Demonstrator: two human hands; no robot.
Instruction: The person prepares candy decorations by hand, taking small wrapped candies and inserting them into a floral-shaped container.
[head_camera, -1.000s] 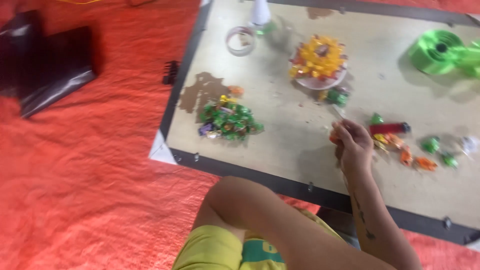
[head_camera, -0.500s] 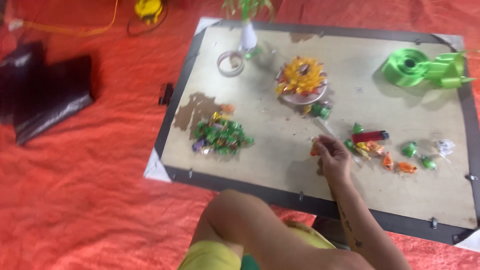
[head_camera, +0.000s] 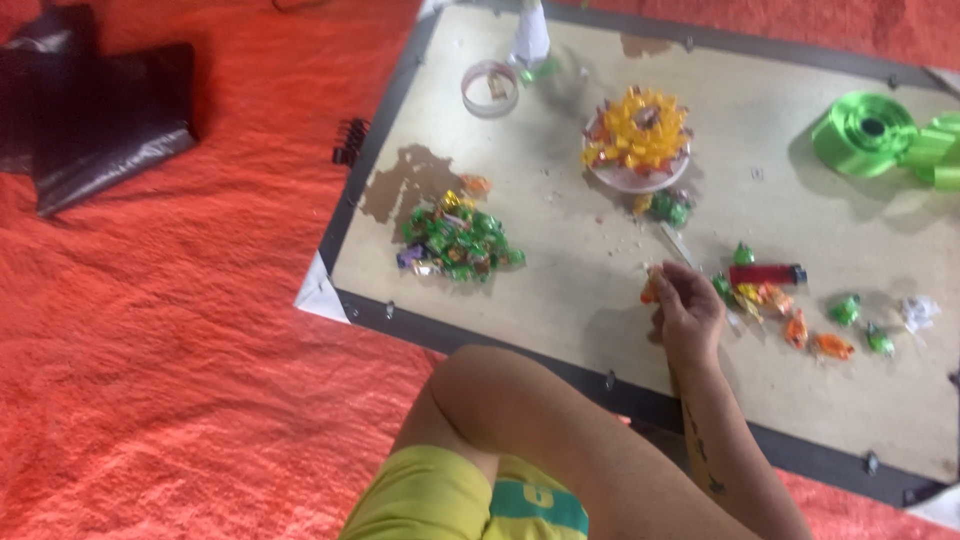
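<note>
Already half built: the ribbon flower (head_camera: 637, 140) sits on its base on the board (head_camera: 560, 330).
Right hand (head_camera: 688, 318) pinches an orange folded piece (head_camera: 650, 292); loose pieces (head_camera: 790, 325) remain beside it.

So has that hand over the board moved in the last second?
No, hardly. The right hand, pinching an orange piece, stays just left of and below the red lighter; the camera shifted instead.

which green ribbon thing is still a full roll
The bright green ribbon roll at the board's far right corner: wound in a thick coil around a dark core, unlike the small folded green pieces near the hand.
</note>
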